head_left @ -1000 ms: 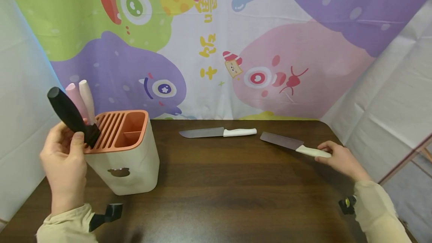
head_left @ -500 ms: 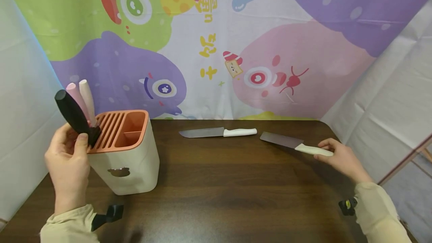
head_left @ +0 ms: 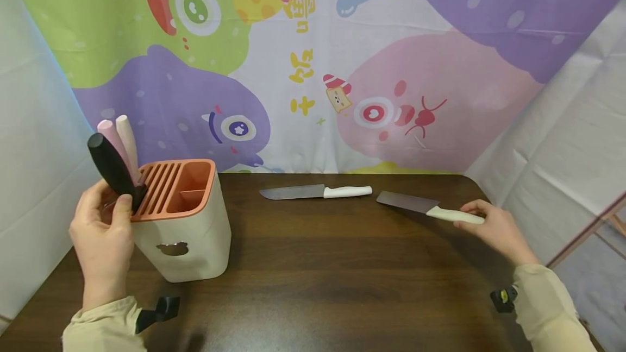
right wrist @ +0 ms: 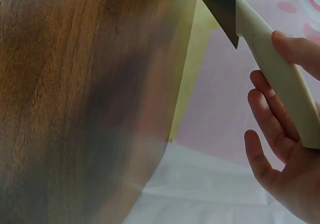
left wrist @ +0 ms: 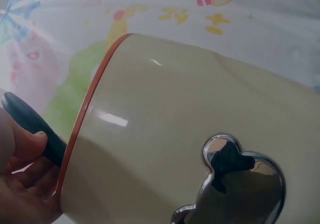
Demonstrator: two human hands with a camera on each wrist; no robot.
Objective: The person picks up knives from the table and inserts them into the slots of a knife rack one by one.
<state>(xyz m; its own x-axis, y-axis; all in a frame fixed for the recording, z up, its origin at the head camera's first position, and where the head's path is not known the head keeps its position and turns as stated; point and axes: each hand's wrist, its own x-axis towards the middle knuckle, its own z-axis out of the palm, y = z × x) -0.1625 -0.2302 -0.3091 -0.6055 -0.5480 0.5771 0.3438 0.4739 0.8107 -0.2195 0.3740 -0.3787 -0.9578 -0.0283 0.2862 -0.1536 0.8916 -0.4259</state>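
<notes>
At the left stands a cream knife block (head_left: 195,251) with an orange slotted top. My left hand (head_left: 104,238) pinches the lower part of a black knife handle (head_left: 111,164), which leans left from the leftmost slots; its blade is hidden. The left wrist view has my thumb on that dark handle (left wrist: 31,118) beside the block's orange rim. At the right, my right hand (head_left: 499,230) holds the cream handle of a broad-bladed knife (head_left: 409,202) between thumb and fingers. In the right wrist view the cream handle (right wrist: 277,66) lies under my thumb, with several fingers spread below.
A white-handled knife (head_left: 293,192) lies on the dark wooden table (head_left: 342,287), near its back edge. Pink (head_left: 110,129) and white (head_left: 128,137) handles rise from the block behind the black one. A cartoon-printed curtain (head_left: 303,140) hangs behind; white sheets flank both sides.
My left hand has moved right and slightly down, and the black handle has shifted right and tilted more upright. My right hand has barely moved; the white-handled knife stays put.
</notes>
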